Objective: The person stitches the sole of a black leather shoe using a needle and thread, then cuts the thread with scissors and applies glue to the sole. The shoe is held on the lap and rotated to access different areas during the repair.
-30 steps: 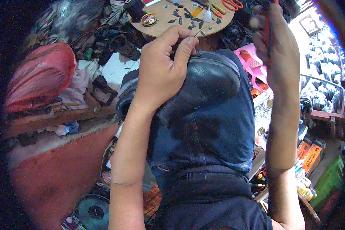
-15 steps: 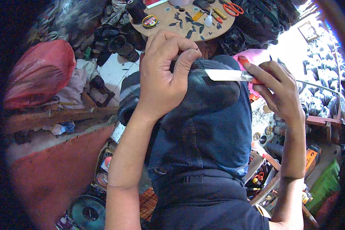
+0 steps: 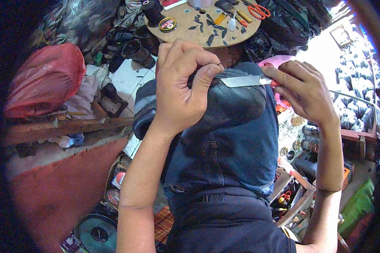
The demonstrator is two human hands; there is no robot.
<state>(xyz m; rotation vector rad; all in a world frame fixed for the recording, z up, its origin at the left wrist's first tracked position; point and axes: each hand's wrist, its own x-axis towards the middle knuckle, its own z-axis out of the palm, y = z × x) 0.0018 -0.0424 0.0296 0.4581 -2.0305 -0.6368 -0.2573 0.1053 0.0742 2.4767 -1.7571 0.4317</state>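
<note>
A black leather shoe (image 3: 240, 103) rests across my lap, toe to the right. Over its left part is my left hand (image 3: 181, 86), thumb and forefinger pinched together. A tiny dark bit, perhaps a strand, shows at those fingertips, too small to name. My right hand (image 3: 306, 88) grips a knife (image 3: 245, 81) by its red handle. The broad, slanted blade lies level just above the shoe's upper, its tip close below my left thumb; whether it touches the leather I cannot tell.
Ahead is a round board (image 3: 181, 36) with dark scraps, a tin (image 3: 167, 24), a black thread spool (image 3: 152, 12) and orange-handled scissors (image 3: 259, 12). A red plastic bag (image 3: 46, 80) sits at left. Tools fill a wooden box (image 3: 299, 206) at lower right; a fan (image 3: 98, 234) stands lower left.
The knife has shifted slightly left, its tip now nearer my left thumb, and the blade has turned a little. My left hand keeps its pinch.
</note>
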